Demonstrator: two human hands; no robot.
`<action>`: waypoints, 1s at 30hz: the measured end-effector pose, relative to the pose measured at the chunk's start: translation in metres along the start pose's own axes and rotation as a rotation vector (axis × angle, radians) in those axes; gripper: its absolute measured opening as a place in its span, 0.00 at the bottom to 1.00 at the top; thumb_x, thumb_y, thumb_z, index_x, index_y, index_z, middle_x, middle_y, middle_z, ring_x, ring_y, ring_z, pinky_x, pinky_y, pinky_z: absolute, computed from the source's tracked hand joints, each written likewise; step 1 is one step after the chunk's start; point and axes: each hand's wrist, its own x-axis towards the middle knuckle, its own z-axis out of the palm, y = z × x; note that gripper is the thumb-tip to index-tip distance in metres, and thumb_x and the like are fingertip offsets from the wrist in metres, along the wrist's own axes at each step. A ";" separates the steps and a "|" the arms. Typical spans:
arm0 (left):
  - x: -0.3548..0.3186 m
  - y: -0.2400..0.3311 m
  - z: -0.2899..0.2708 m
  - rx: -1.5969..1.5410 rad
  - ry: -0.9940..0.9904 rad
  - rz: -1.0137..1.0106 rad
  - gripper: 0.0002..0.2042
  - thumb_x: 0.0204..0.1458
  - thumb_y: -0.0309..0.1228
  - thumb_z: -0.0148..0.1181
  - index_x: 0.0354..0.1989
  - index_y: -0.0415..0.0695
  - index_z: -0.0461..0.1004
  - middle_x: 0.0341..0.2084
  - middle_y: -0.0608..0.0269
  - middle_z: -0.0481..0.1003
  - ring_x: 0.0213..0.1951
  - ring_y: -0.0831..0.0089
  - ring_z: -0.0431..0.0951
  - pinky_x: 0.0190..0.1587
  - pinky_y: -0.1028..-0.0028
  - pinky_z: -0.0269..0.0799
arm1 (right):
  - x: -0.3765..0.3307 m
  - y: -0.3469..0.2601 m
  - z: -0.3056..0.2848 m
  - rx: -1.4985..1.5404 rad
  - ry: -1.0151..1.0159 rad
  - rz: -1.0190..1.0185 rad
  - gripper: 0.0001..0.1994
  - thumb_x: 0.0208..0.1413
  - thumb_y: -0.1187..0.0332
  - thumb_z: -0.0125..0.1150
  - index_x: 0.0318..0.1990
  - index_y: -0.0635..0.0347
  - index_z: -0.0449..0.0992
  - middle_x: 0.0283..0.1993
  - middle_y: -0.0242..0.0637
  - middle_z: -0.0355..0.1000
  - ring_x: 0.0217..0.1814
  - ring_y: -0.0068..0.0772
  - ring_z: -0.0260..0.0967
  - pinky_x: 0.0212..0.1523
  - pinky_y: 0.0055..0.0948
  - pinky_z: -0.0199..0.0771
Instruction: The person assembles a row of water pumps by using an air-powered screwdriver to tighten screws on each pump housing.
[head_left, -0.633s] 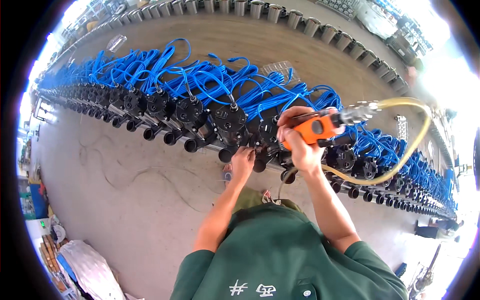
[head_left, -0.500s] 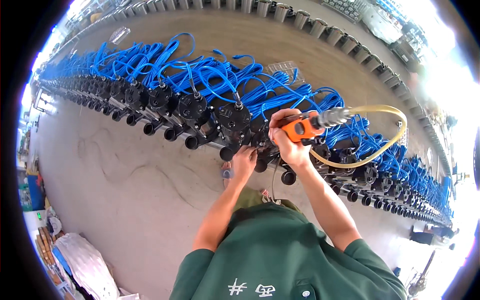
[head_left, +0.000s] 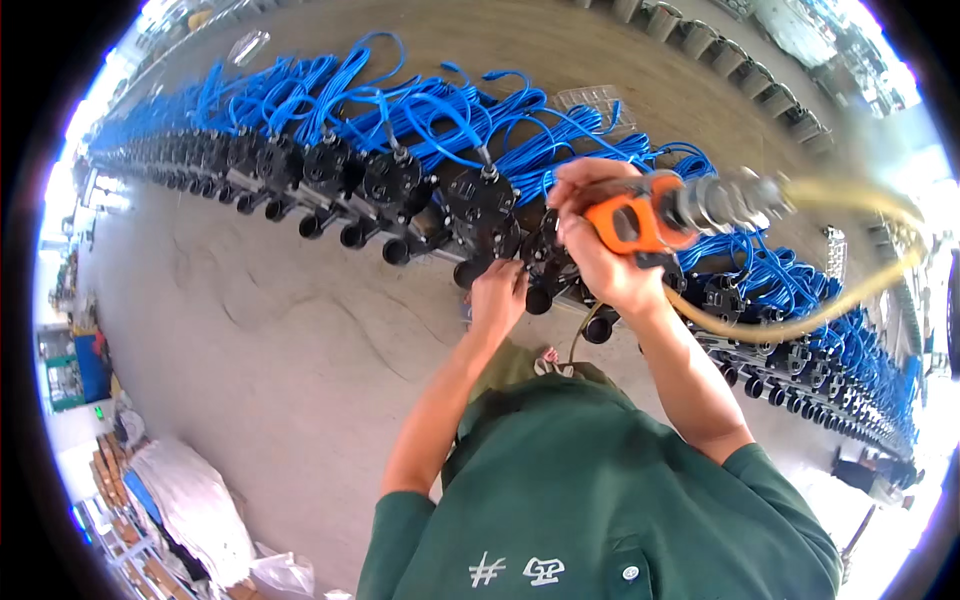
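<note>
My right hand is wrapped round an orange air-powered tool. A yellow hose runs from the tool's metal coupling, smeared by motion, and loops to the right. The tool's working end is hidden under the hand. My left hand has its fingers bent and pressed together at the lower part of a black-topped pump; what they pinch is hidden. That pump stands in a long row of similar ones, with dark round outlets facing me. Blue cable lies in coils behind them.
Metal cylinders line up beyond the brown floor strip. A clear plastic tray lies behind the cables. Behind me to the left are a white sheet-covered pile and stacked brown boxes. Grey floor stretches along the row's near side.
The whole view has shifted slightly. My right hand and the air tool have risen away from the pumps and toward the right, the hose swinging out. My left hand stays at the same pump.
</note>
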 end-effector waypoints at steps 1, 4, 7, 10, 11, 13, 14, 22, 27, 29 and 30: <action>0.009 0.034 -0.027 -0.135 0.069 0.056 0.06 0.51 0.23 0.65 0.38 0.40 0.80 0.31 0.54 0.79 0.29 0.56 0.81 0.33 0.63 0.77 | -0.002 -0.001 -0.014 -0.101 0.048 0.005 0.15 0.48 0.82 0.58 0.45 0.64 0.77 0.35 0.34 0.76 0.35 0.21 0.73 0.36 0.23 0.74; 0.075 0.114 -0.109 -0.170 0.178 0.337 0.04 0.52 0.18 0.63 0.34 0.40 0.80 0.27 0.60 0.79 0.28 0.74 0.81 0.31 0.74 0.76 | -0.006 0.012 -0.034 -0.079 0.120 0.126 0.13 0.48 0.79 0.60 0.43 0.63 0.75 0.35 0.33 0.74 0.32 0.19 0.70 0.35 0.23 0.73; 0.178 0.150 -0.138 -0.081 -0.128 0.310 0.02 0.53 0.23 0.63 0.34 0.38 0.80 0.28 0.58 0.80 0.26 0.70 0.79 0.32 0.73 0.74 | 0.002 0.001 -0.035 -0.174 0.148 0.051 0.14 0.46 0.79 0.61 0.43 0.61 0.76 0.33 0.31 0.74 0.31 0.20 0.71 0.33 0.22 0.72; 0.280 0.137 -0.098 0.301 -0.720 0.524 0.10 0.53 0.34 0.62 0.31 0.39 0.81 0.30 0.51 0.81 0.31 0.54 0.81 0.35 0.61 0.76 | 0.000 -0.007 -0.041 -0.343 0.179 0.034 0.11 0.44 0.80 0.61 0.38 0.60 0.78 0.31 0.34 0.75 0.28 0.22 0.72 0.31 0.21 0.72; 0.297 0.133 -0.071 0.559 -0.970 0.602 0.11 0.50 0.36 0.60 0.29 0.41 0.82 0.30 0.47 0.80 0.34 0.48 0.81 0.37 0.55 0.77 | -0.005 -0.005 -0.040 -0.312 0.300 0.079 0.10 0.43 0.81 0.60 0.35 0.61 0.78 0.31 0.35 0.75 0.27 0.23 0.73 0.31 0.22 0.73; 0.310 0.119 -0.023 0.529 -1.382 0.834 0.10 0.48 0.34 0.59 0.29 0.40 0.82 0.27 0.44 0.79 0.32 0.46 0.81 0.36 0.54 0.77 | -0.008 0.002 -0.045 -0.318 0.397 -0.029 0.12 0.43 0.82 0.59 0.38 0.64 0.77 0.34 0.42 0.77 0.32 0.31 0.77 0.34 0.25 0.76; 0.304 0.098 0.003 0.414 -1.480 0.888 0.08 0.47 0.31 0.61 0.28 0.39 0.82 0.26 0.40 0.79 0.33 0.44 0.82 0.37 0.53 0.79 | -0.010 0.011 -0.044 -0.307 0.474 -0.119 0.13 0.43 0.83 0.59 0.39 0.64 0.77 0.36 0.45 0.78 0.34 0.35 0.78 0.35 0.27 0.78; 0.259 0.048 0.136 -0.225 -1.687 1.254 0.08 0.55 0.27 0.56 0.41 0.44 0.80 0.31 0.51 0.78 0.41 0.49 0.79 0.44 0.56 0.76 | -0.043 -0.068 -0.021 -0.410 1.075 -0.227 0.11 0.57 0.75 0.68 0.43 0.54 0.72 0.33 0.34 0.75 0.21 0.29 0.73 0.27 0.31 0.78; 0.253 0.053 0.161 -0.212 -1.872 1.414 0.13 0.44 0.17 0.59 0.39 0.42 0.82 0.29 0.45 0.80 0.35 0.49 0.82 0.34 0.59 0.78 | -0.021 -0.101 -0.022 -0.582 0.911 -0.359 0.17 0.53 0.80 0.57 0.51 0.60 0.69 0.40 0.33 0.68 0.26 0.20 0.68 0.35 0.26 0.71; 0.259 0.045 0.154 -0.204 -1.867 1.418 0.13 0.45 0.18 0.60 0.40 0.42 0.82 0.30 0.45 0.80 0.34 0.49 0.82 0.34 0.58 0.78 | -0.001 -0.073 -0.014 -0.466 1.133 -0.273 0.13 0.54 0.78 0.67 0.45 0.57 0.70 0.32 0.34 0.73 0.21 0.26 0.70 0.26 0.27 0.76; 0.261 0.043 0.153 -0.202 -1.867 1.425 0.13 0.45 0.18 0.60 0.40 0.42 0.82 0.31 0.45 0.80 0.34 0.49 0.82 0.34 0.58 0.78 | 0.006 -0.060 -0.015 -0.399 1.166 -0.196 0.13 0.54 0.79 0.65 0.45 0.58 0.70 0.32 0.37 0.73 0.21 0.27 0.70 0.26 0.27 0.76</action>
